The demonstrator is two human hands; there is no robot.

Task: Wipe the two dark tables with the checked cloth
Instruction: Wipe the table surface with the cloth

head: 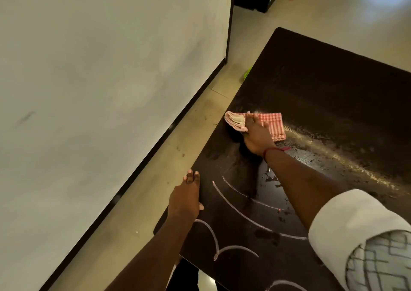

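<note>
A dark table (pixel 322 86) fills the right half of the view, wet and streaked with pale curved marks near me. The red-and-white checked cloth (pixel 274 124) lies bunched on the tabletop close to its left edge. My right hand (pixel 258 135) presses down on the cloth, fingers spread over it, a red thread around the wrist. My left hand (pixel 185 196) rests on the table's left edge, thumb on top and fingers along the rim. Only one table is in sight.
A pale wall (pixel 100 90) with a dark skirting runs along the left, leaving a narrow strip of tiled floor (pixel 155 190) beside the table. A small green object (pixel 247 72) lies on the floor by the table's far left side. A dark doorway stands beyond.
</note>
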